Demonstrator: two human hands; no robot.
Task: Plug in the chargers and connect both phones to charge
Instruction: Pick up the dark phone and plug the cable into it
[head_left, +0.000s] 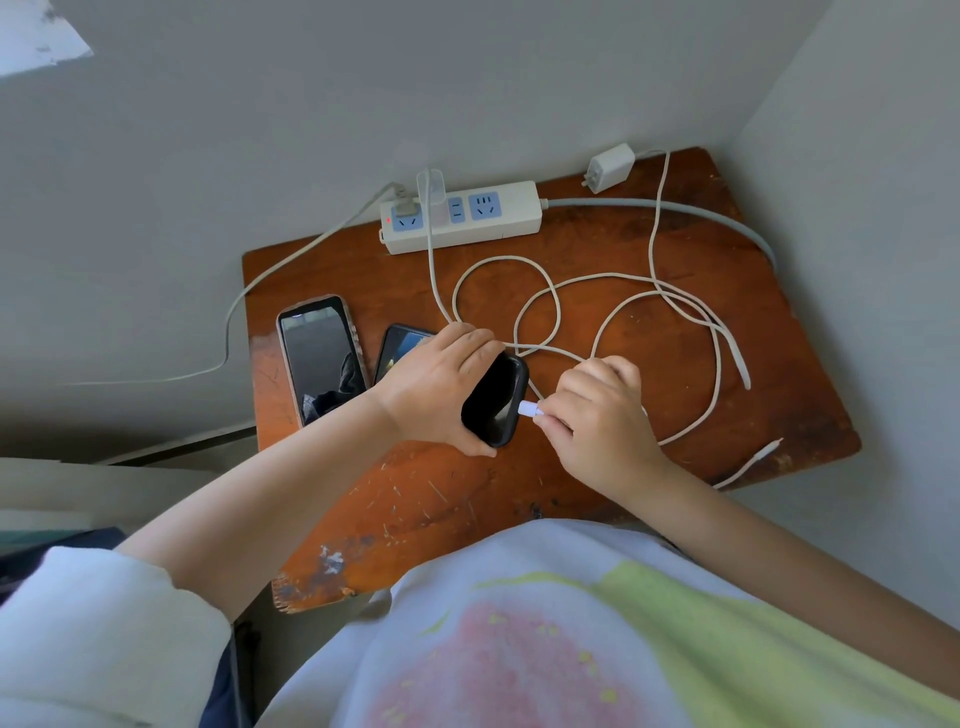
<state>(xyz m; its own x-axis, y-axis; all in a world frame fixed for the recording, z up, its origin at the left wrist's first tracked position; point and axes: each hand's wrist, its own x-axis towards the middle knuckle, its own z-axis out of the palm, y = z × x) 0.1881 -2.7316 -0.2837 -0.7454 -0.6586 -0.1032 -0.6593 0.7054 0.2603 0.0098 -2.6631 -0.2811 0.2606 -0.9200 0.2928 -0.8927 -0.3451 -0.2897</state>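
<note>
My left hand (441, 384) grips a black phone (496, 402) across its middle, just above the wooden table (649, 249). The phone's far end (402, 345) shows past my knuckles. My right hand (597, 415) pinches a white cable connector (530, 410) whose tip touches the phone's near end. A second phone in a pink case (321, 358) lies face up to the left. A white power strip (511, 213) lies by the wall with one pale charger (430, 189) plugged in. Another white charger (610, 167) lies unplugged at the back right.
White cables (558, 306) loop tangled over the table's middle and right; one loose end (769, 448) lies at the right edge. The strip's grey cord (717, 215) curves off the right side. Walls close in behind and to the right. Another cord (291, 260) runs off left.
</note>
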